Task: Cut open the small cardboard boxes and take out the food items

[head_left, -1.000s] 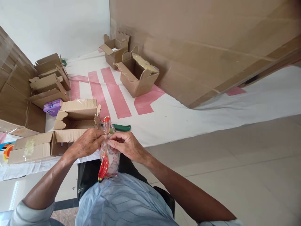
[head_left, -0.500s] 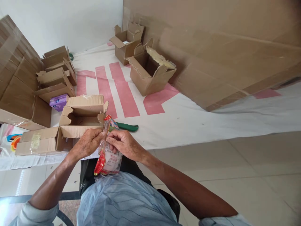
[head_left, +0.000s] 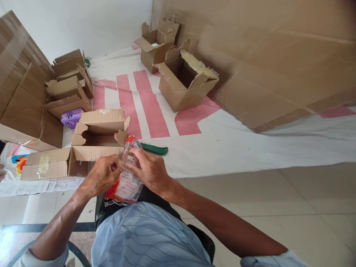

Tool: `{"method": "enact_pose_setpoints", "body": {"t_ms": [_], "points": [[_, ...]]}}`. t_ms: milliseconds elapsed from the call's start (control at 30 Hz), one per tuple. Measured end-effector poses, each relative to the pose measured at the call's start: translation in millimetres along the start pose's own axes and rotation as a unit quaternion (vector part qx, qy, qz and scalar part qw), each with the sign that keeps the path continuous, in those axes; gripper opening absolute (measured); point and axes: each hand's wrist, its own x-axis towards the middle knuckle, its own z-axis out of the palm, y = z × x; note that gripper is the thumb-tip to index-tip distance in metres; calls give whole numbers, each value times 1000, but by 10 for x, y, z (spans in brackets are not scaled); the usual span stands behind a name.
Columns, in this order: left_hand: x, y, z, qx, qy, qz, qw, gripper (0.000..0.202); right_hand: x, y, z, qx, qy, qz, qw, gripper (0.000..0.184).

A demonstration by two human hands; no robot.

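Note:
Both hands are at a clear plastic packet (head_left: 129, 187) with red and white print, which hangs over the table's front edge near my waist. My left hand (head_left: 107, 172) pinches the packet's clear edge, fingers closed. Across from it, my right hand (head_left: 151, 170) grips the same plastic from the right side, thumb and fingers bent over it. What lies inside the packet I cannot make out. Just behind the hands stands an open cardboard box (head_left: 97, 152), its flaps raised. A green-handled tool (head_left: 154, 148) lies to the right of the packet, partly hidden by it.
Left are a closed taped carton (head_left: 46, 163), a purple pack (head_left: 71, 118), several open boxes (head_left: 66, 89) and a tall carton (head_left: 30, 100). Two open boxes stand further back, the nearer one (head_left: 180, 92) against a huge carton (head_left: 264, 66). Someone's fingers (head_left: 2, 172) show at the left edge.
My hands have shifted their hold on the packet; its lower end has swung slightly left. The right hand now covers more of its upper part. The camera view has moved a little.

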Motion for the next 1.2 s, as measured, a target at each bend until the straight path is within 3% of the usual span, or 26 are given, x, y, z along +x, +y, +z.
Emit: {"method": "enact_pose_setpoints", "body": {"t_ms": [100,200,333,433,533,733,900,1067,1200], "points": [[-4,129,-29,89,4,41,995,18,110,-41,-182,-123,16,-167,978,23],[-20,194,-19,166,4,94,982,20,198,8,-319,-175,-55,-261,948,24],[-52,148,35,300,37,88,949,9,230,102,-397,-180,-138,-242,943,29],[-65,127,49,371,10,64,926,17,266,47,-433,-173,-164,-210,948,18],[-77,164,32,395,-20,81,915,20,331,-63,-434,-184,-202,-223,936,19],[-184,220,20,423,-2,15,906,18,354,-75,-354,-156,-236,-249,926,28],[-244,163,33,430,-13,26,903,9,368,-31,-357,-151,-228,-246,930,30],[-227,26,53,424,-22,43,904,17,370,24,-265,-131,-227,-281,923,31],[-250,-91,35,383,-11,61,922,23,372,41,-221,-117,-246,-258,927,30]]}}
